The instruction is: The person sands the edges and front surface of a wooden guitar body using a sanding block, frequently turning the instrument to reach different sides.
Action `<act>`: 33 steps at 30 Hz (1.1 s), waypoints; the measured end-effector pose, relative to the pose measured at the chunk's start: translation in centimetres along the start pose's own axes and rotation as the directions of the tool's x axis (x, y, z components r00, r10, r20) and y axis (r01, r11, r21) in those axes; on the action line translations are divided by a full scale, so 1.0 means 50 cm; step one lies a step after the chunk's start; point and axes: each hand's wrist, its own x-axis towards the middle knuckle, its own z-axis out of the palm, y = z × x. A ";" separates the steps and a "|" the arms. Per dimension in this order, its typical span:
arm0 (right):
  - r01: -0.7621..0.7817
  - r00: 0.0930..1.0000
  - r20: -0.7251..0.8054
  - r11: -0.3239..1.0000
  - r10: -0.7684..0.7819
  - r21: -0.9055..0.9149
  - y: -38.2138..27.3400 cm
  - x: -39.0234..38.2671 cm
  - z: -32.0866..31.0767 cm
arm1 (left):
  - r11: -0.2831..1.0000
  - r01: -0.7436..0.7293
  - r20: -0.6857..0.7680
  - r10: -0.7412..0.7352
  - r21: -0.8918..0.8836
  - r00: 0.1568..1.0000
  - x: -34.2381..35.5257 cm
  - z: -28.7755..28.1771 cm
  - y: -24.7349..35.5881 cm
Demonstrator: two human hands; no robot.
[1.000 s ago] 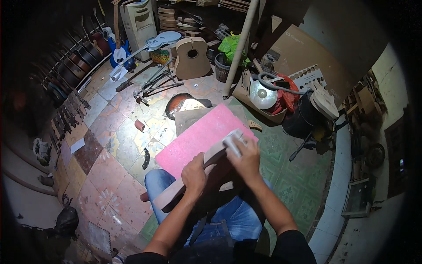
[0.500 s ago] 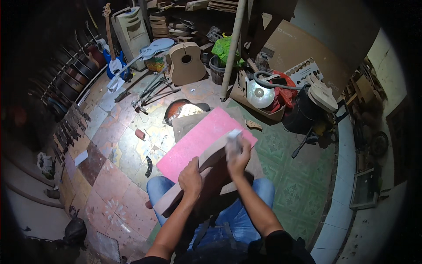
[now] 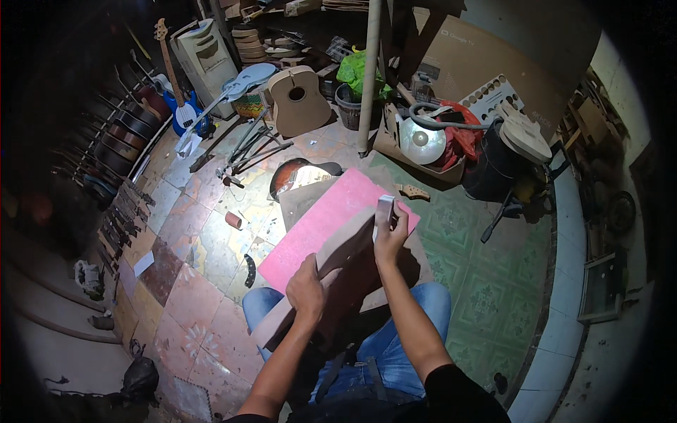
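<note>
Curved wooden piece [image 3: 345,242] tilted over the lap [image 3: 430,314], pink board [image 3: 317,224] beyond. Left hand [image 3: 307,287]: fingers clamped on its edge. Right hand [image 3: 391,240]: fingers wrapped round a small block [image 3: 384,211] by its far end. I'd run the block flat, long even strokes.

Curved Wooden Workpiece [image 3: 344,244] Held in Left Hand [image 3: 305,290]

The left hand grips the workpiece along its near portion. The right hand [image 3: 391,238] holds a small block [image 3: 384,211] at the far end; contact there cannot be confirmed. A pink board [image 3: 310,227] lies beyond, partly hidden. Farther off, an unfinished guitar body [image 3: 297,116] stands upright, with a blue bass guitar [image 3: 186,117] to its left. A reddish cylinder [image 3: 233,221] lies on the tiled floor [image 3: 187,243].
</note>
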 end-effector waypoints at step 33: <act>0.686 0.703 0.573 0.614 -0.421 -0.391 -0.167 -0.068 -0.018 | 0.998 0.039 0.018 -0.040 0.039 0.999 -0.008 -0.012 -0.028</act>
